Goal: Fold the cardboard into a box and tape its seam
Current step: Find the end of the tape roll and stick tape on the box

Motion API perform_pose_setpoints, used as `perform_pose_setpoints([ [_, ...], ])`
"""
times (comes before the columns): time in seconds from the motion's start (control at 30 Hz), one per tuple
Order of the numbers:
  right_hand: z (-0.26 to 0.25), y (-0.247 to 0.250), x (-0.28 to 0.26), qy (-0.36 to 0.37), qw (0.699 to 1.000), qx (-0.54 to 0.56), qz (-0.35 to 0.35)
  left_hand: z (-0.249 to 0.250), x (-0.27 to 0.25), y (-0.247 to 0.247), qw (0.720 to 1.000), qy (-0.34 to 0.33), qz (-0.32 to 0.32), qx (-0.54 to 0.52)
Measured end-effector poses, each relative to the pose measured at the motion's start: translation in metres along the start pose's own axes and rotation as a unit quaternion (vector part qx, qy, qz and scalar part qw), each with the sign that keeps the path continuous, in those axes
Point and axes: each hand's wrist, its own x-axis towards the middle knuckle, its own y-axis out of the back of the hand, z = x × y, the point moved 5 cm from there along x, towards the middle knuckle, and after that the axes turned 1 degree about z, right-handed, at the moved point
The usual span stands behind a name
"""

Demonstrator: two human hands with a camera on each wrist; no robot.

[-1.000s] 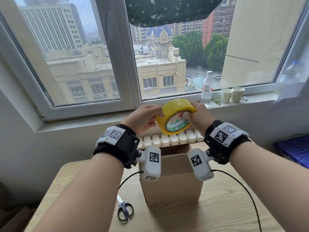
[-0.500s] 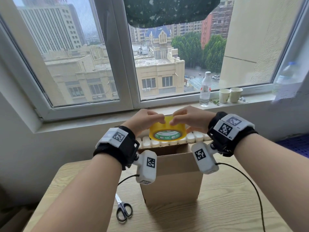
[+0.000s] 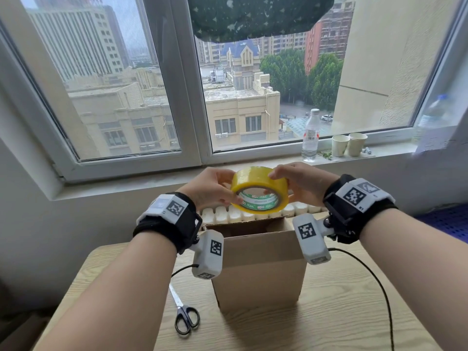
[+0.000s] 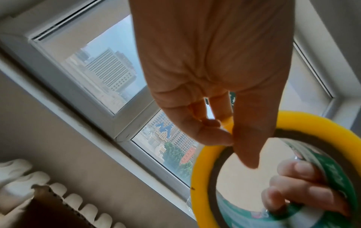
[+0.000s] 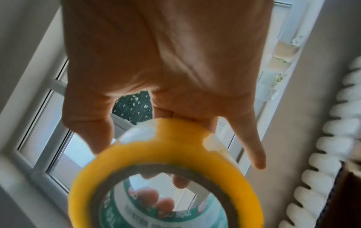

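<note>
Fingers (image 3: 228, 196) of both your hands curl round the tape roll (image 3: 259, 190), held level directly above the box (image 3: 260, 269) standing open-topped on the counter (image 3: 342, 312); both hands equally near.

The person's forearms are bare. Each wrist wears a black strap (image 3: 174, 225) topped by a white square-code tag (image 3: 358, 193); a white coded camera block (image 3: 209, 253) hangs beneath, trailing a black cable (image 3: 379, 287).

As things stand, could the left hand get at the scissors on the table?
Probably not at once: the left hand grips the yellow tape roll together with the right hand. Once it lets go, the scissors lie uncovered on the table, left of the cardboard box.
</note>
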Motion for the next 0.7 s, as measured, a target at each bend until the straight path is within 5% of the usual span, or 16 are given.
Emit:
perform_pose_setpoints([
  [0.13, -0.001, -0.005, 0.004, 0.006, 0.993, -0.121, 0.011, 0.014, 0.001, -0.004, 0.996, -0.022, 0.010, 0.091],
  [0.27, 0.002, -0.009, 0.006, 0.005, 0.991, -0.131, 0.012, 0.019, 0.004, -0.007, 0.992, -0.022, 0.030, 0.124],
  [0.7, 0.009, -0.007, -0.005, 0.013, 0.997, 0.037, -0.060, 0.009, -0.002, 0.005, 0.997, -0.013, -0.003, 0.075],
])
